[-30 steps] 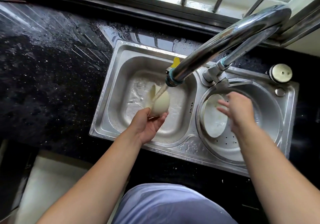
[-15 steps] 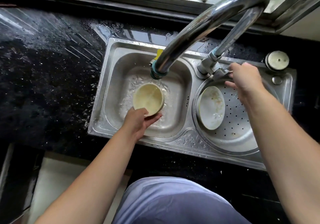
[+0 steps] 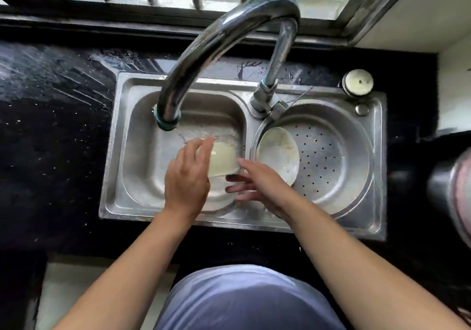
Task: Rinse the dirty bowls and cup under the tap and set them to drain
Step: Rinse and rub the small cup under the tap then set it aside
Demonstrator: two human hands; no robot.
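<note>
**A:** Where is the cup?

**B:** The cream cup (image 3: 221,160) is low in the basin (image 3: 142,164) under the tap spout (image 3: 167,120), just below the spout's mouth and a little to its right. It's tipped on its side. The left hand (image 3: 187,174) has its fingers curled over it and carries it alone.

**A:** And the other hand?

**B:** The right hand (image 3: 257,184) holds nothing. Its fingers are straight and spread, with the tips at the cup's near wall. I cannot tell whether they touch it or stop just short.

**A:** How should the rinse go?

**B:** I'd bring the cup's mouth squarely under the tap spout, because it seems to sit beside the stream. Turn it with the left hand while the right fingers rub inside. Wet glaze slips, so keep it low over the steel.

**A:** Then?

**B:** Tip the water out and set it mouth down in the perforated basket (image 3: 331,156), right of the tap spout. The smeared bowl (image 3: 279,156) leans there and looks unrinsed.
</note>
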